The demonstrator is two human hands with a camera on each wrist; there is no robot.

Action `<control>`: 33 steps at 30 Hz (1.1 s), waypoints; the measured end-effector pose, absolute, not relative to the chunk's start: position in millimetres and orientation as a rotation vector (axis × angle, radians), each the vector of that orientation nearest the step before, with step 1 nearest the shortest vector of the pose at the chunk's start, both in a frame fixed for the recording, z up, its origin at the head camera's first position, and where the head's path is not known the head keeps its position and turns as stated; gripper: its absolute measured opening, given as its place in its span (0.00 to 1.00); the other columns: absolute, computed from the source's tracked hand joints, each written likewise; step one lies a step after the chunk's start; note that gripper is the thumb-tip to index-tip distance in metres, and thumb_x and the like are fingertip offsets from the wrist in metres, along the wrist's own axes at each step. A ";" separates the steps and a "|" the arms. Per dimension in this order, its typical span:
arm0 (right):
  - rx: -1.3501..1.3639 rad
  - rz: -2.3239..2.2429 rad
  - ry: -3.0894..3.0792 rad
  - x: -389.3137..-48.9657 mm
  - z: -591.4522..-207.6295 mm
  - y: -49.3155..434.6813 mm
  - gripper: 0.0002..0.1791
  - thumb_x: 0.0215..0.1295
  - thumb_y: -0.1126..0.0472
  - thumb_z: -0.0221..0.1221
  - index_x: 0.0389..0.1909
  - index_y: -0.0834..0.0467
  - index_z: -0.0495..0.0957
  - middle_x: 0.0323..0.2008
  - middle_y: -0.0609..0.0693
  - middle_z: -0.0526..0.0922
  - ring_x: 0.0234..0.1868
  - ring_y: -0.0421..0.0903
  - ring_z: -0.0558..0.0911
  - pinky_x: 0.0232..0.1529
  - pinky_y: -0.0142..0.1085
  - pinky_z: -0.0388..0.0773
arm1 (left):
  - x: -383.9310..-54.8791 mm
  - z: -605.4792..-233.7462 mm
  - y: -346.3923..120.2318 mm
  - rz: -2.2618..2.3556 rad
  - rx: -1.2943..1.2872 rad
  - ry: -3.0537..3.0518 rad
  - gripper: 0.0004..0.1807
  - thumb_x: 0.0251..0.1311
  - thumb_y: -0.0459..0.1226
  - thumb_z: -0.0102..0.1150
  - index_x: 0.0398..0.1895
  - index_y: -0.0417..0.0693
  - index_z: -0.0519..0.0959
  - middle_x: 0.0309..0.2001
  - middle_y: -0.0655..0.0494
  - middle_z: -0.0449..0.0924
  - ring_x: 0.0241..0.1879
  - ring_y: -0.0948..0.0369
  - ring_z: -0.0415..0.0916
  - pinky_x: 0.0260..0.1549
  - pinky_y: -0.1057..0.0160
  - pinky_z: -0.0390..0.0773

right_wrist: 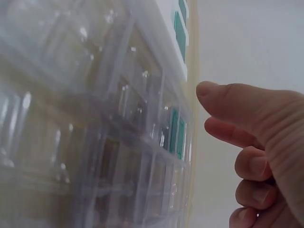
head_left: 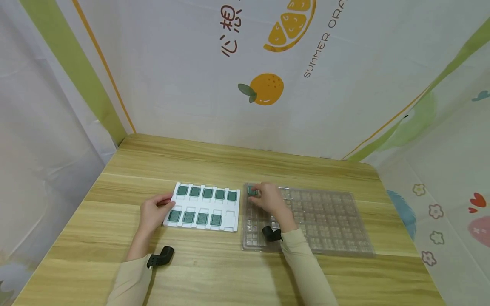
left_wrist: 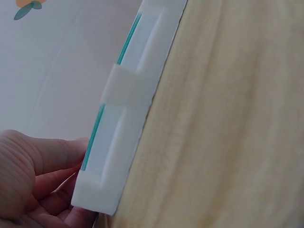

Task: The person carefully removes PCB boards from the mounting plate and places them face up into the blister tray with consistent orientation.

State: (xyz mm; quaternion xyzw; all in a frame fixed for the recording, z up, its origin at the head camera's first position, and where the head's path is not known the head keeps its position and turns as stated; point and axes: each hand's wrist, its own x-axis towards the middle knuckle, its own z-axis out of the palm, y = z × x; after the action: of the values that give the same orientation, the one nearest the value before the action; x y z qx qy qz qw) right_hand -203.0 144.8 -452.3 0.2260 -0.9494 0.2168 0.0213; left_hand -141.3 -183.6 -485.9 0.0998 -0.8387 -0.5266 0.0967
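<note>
Pale beige sleeves [head_left: 311, 267] end beside a pair of black, bent, round-ended wrist cameras [head_left: 162, 256].

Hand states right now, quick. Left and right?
Left hand: closed, pinching the white tray by its edge.
Right hand: open, holding nothing, next to the green chip in the clear tray.
</note>
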 end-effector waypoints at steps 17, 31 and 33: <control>0.792 0.638 -2.873 -184.6 -451.1 133.8 0.14 0.50 0.58 0.70 0.36 0.61 0.84 0.31 0.52 0.83 0.30 0.45 0.77 0.32 0.36 0.75 | -141.5 -486.6 -182.8 -1.554 0.299 -2.486 0.14 0.53 0.25 0.61 0.44 0.27 0.79 0.38 0.34 0.81 0.28 0.77 0.69 0.27 0.83 0.69; 0.901 0.674 -2.810 -174.3 -453.9 118.1 0.13 0.49 0.59 0.70 0.34 0.62 0.84 0.29 0.51 0.85 0.28 0.45 0.77 0.38 0.39 0.74 | -142.0 -486.4 -182.6 -1.556 0.306 -2.489 0.13 0.54 0.25 0.61 0.44 0.28 0.79 0.38 0.34 0.81 0.27 0.80 0.68 0.27 0.83 0.68; 0.903 0.718 -2.835 -172.1 -454.0 115.9 0.13 0.50 0.59 0.69 0.35 0.63 0.83 0.32 0.53 0.85 0.33 0.47 0.80 0.41 0.40 0.75 | -141.9 -486.9 -182.5 -1.561 0.304 -2.481 0.13 0.54 0.25 0.61 0.44 0.28 0.80 0.38 0.34 0.81 0.27 0.80 0.68 0.27 0.83 0.68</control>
State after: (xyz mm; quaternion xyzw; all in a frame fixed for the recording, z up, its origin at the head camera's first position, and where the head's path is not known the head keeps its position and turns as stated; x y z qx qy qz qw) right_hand -172.1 115.9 -454.0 0.2949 -0.9254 0.2345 0.0406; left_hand -141.9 -182.5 -486.9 0.1025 -0.8380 -0.5272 0.0969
